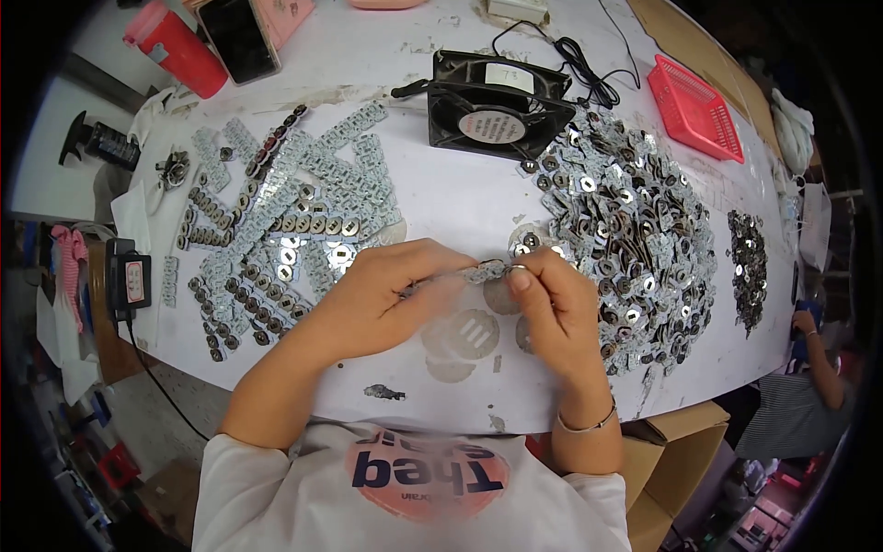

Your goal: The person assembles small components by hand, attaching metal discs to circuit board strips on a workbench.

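Over the middle of the white table my left hand (391,290) is closed round a strip of small grey pieces (480,272), part of it hidden by my fingers. My right hand (559,308) meets the strip's other end, thumb and fingers pinched on a small shiny metal piece (517,269). Just right of that hand spreads a big heap of loose grey-and-silver metal pieces (644,239). Left of my left hand lie many rows of similar pieces, joined in strips (267,221), some crossing over others.
Beyond my hands stands a black fan (497,103) with a cable (593,83). A red plastic basket (696,110) sits far right, near a small dark heap (747,269). A red tumbler (177,51) and phone (241,41) stand far left. A cardboard box (676,465) and another person (800,409) are at lower right.
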Available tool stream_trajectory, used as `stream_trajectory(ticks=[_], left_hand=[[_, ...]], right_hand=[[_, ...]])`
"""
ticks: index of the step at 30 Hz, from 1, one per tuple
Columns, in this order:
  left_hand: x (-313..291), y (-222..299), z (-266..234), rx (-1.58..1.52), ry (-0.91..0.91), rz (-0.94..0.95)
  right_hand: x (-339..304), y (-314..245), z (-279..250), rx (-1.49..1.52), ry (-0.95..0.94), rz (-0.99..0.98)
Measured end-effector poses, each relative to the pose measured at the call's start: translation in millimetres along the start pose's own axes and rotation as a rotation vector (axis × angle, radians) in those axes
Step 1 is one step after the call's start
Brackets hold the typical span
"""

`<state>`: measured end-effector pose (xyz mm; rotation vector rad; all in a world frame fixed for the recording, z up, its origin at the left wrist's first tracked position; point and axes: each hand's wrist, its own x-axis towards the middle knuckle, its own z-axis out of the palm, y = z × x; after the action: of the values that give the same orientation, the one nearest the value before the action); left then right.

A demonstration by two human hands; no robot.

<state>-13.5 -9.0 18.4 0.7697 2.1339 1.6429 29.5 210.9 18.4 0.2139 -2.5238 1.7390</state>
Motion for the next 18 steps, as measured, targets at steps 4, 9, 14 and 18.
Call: stream_trajectory(ticks=[4, 9, 14, 18], left_hand=[[-1, -7, -5, 0.012, -0.018, -0.002], [-3, -6, -6, -0.176, -0.020, -0.141], [-1, -11, -12, -0.256, -0.073, -0.232], [0, -6, -13, -0.319, -0.079, -0.340]], right_hand=[[0, -4, 2, -0.081, -0.094, -0.052], [-1, -2, 1, -0.028, -0.110, 0.044], [-1, -8, 3, -0.061, -0.150, 0.040], [-4, -3, -3, 0.076, -0.136, 0.183]])
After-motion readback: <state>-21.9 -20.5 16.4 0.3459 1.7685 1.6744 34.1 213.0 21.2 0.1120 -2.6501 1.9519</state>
